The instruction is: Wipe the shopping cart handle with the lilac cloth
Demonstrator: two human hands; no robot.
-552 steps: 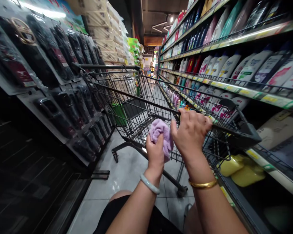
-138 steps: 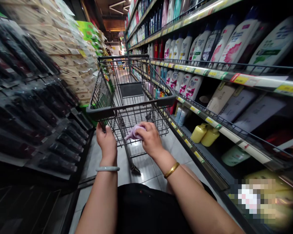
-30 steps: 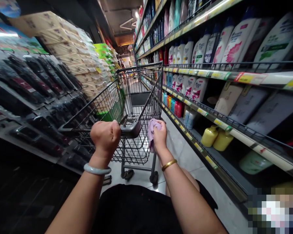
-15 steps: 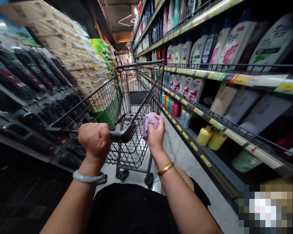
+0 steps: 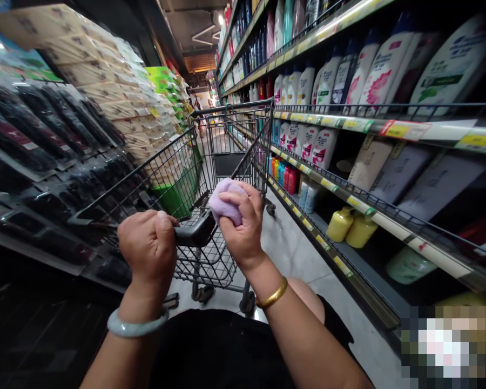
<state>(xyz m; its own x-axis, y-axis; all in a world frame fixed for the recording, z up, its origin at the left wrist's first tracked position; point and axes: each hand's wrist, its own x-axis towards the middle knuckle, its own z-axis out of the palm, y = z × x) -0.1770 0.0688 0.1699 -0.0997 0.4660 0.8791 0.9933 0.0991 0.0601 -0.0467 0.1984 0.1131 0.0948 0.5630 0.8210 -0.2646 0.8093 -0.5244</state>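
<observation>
Clenched round the handle with the left grip, with knuckles up and thumb folded along the right side of the fist. Reaching in from the lower left along that forearm, slanting up and rightward, with a pale bangle near the wrist. Hiding a stretch of the handle behind the fist. Running side to side along the handle's long axis, across the near end of the cart. Standing upright on wheels on the grey floor, with the cart's long axis along the aisle and the far end pointing away, turned slightly right.

Grasping the lilac cloth in the right grip, with fingers curled over the upper part and thumb pressed in below. Angling up and leftward along that forearm, with a gold bangle near the wrist. Bunched into a rounded wad, with the cloth's bulk facing up and left from the fingers; too crumpled to tell a long axis. Located at the handle's right end, overlapping it in view; hard to tell whether touching or just in front.

Ranged farther off, from left to right: dark hanging packs, stacked tan packs, bright green packs, then long shelves with white bottles and, lower down, yellow bottles.
</observation>
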